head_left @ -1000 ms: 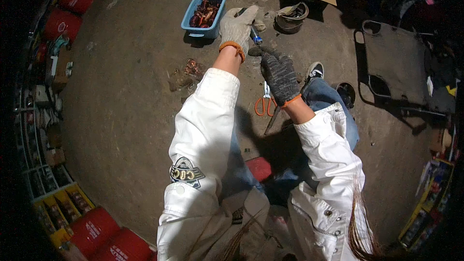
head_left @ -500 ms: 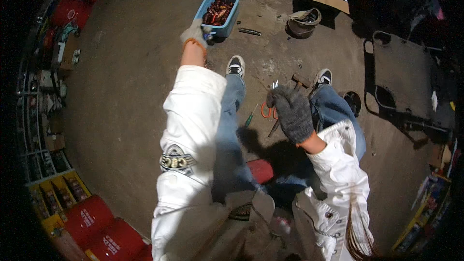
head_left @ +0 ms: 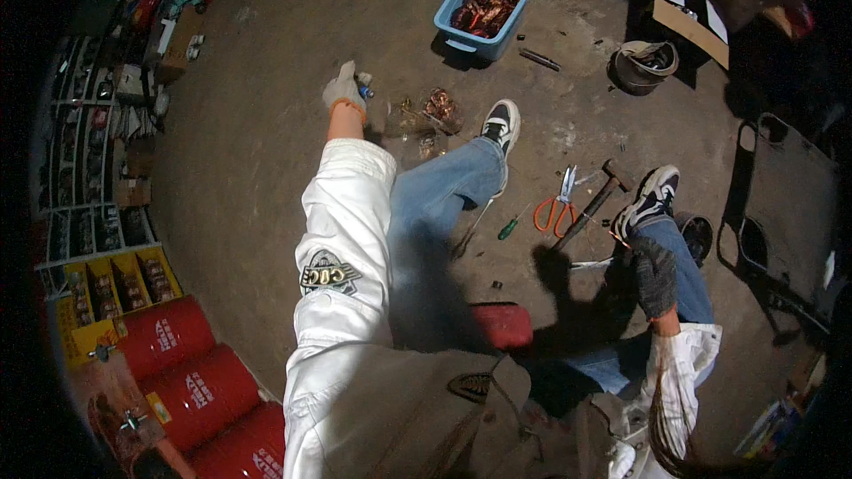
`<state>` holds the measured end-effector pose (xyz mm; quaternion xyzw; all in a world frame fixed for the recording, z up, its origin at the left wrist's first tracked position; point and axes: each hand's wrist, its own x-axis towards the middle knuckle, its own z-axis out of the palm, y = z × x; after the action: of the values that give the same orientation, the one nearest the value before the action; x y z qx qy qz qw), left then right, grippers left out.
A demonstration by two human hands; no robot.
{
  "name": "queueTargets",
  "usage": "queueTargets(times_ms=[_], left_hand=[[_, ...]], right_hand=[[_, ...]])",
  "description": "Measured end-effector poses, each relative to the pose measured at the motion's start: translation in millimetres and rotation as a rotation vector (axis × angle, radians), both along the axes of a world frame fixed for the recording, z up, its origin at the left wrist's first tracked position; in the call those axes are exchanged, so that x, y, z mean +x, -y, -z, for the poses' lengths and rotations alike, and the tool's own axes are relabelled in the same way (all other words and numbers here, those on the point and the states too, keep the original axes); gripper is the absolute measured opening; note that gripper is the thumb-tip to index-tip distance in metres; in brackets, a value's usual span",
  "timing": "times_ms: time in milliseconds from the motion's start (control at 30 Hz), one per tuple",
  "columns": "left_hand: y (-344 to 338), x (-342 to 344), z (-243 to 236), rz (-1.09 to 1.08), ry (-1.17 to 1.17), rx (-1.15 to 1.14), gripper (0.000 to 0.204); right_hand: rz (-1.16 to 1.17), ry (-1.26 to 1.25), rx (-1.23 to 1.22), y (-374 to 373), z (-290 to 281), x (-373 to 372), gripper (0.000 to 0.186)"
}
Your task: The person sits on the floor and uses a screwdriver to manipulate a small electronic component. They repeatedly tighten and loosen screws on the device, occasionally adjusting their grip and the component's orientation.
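Note:
My left hand point(head_left: 343, 90), in a pale glove, reaches out over the floor at left. Its fingers are closed on a small blue object point(head_left: 366, 91), mostly hidden. Clear bags with copper-coloured pieces point(head_left: 441, 108) lie just right of it. My right hand point(head_left: 655, 277), in a dark grey glove, is low beside my right shin with its fingers curled. A thin coppery strand point(head_left: 616, 236) shows near its fingertips; what they grip is too dark to make out. Between my feet lie orange-handled scissors point(head_left: 556, 215), a hammer point(head_left: 596, 204) and a green-handled screwdriver point(head_left: 508, 229).
A blue tub point(head_left: 453, 22) of dark reddish copper scrap stands ahead. Right of it are a bucket point(head_left: 643, 68) and an open cardboard box point(head_left: 691, 30). A folding chair point(head_left: 785, 213) stands at right. Red drums point(head_left: 191, 390) and loaded shelves point(head_left: 80, 160) line the left.
My left hand has left the tub's edge and moved left and nearer. My right hand has dropped from above the scissors to beside my right leg. The view has shifted left.

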<state>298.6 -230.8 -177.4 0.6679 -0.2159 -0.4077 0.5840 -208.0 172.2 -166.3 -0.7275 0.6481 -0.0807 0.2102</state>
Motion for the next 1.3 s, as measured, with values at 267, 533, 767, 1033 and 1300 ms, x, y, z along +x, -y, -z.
queueTargets(times_ms=[267,533,767,1033,1300], left_hand=[[-18,-118,-93,0.458,-0.186,-0.403,0.023],[-88,-231,-149,0.82,-0.308,-0.475,0.024],[-120,-288,-165,0.946,-0.437,-0.592,0.022],[-128,-315,-159,0.991,-0.346,-0.572,0.024],[-123,-319,-146,0.894,-0.388,-0.389,0.028]], right_hand=[[0.021,0.317,0.132,65,-76,13,0.054],[0.32,1.001,-0.179,116,-110,69,0.034],[0.278,1.121,-0.301,144,-107,104,0.031],[0.146,0.481,-0.513,153,-80,102,0.04],[0.269,0.401,-0.443,154,-82,114,0.027]])
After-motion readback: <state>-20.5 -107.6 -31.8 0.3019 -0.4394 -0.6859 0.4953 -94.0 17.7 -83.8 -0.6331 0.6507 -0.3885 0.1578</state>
